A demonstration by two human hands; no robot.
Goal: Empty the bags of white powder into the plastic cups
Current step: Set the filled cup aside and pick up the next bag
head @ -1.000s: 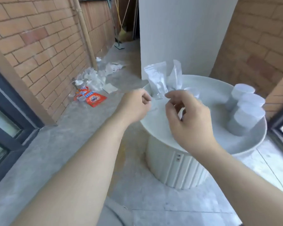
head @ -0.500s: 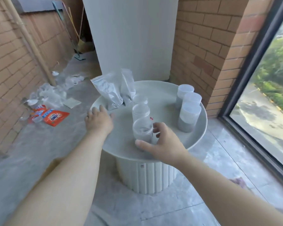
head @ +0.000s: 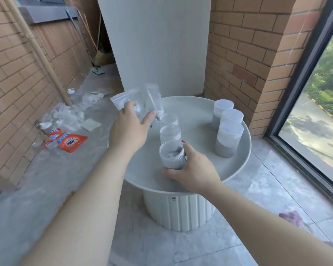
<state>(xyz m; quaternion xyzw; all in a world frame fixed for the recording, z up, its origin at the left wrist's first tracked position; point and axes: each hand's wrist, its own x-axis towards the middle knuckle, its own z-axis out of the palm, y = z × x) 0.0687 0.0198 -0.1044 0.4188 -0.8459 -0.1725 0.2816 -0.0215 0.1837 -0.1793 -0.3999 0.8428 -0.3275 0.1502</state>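
Right hand [head: 192,169] is wrapped round the base of the near cup [head: 171,153], thumb on the person's side, fingers round the far-right side. The cup is upright on the round table [head: 244,150] with its mouth open, and there seems to be a little pale powder in the bottom.

Left hand [head: 130,129] is beyond and left of the near cup. Its fingers lie over the lower part of the left bag [head: 123,99] and the thumb is splayed wide toward the right bag [head: 154,98]. Can't tell if the fingers have closed on the bag or only touch it.

Both bags stand roughly upright beyond-left of the near cup, long axis near vertical, leaning a bit, tops up. Middle cup [head: 170,133] and far cup [head: 168,120] line up straight beyond the near cup, open; contents unclear. Right bag is just beside the far cup; contact unclear. Three lidded cups [head: 229,139] sit well right of the near cup, part-filled. Orange detergent pack [head: 72,142] is on the floor, far left of the near cup.

Key relation: the bag lies beyond-left of the near cup, so the left hand is much nearer to it, and the right is taken up steadying the cup.

Likely step: fetching a bag. The next move probably needs the bag lifted, carried back and right over the cup mouth, then tipped off its upright axis. If the top is sealed, opening it likely takes both hands, which leaves the cup unheld. The mouth looks narrow, so spilling is a risk. The lidded cups look done; the open ones are probably yet to be filled.
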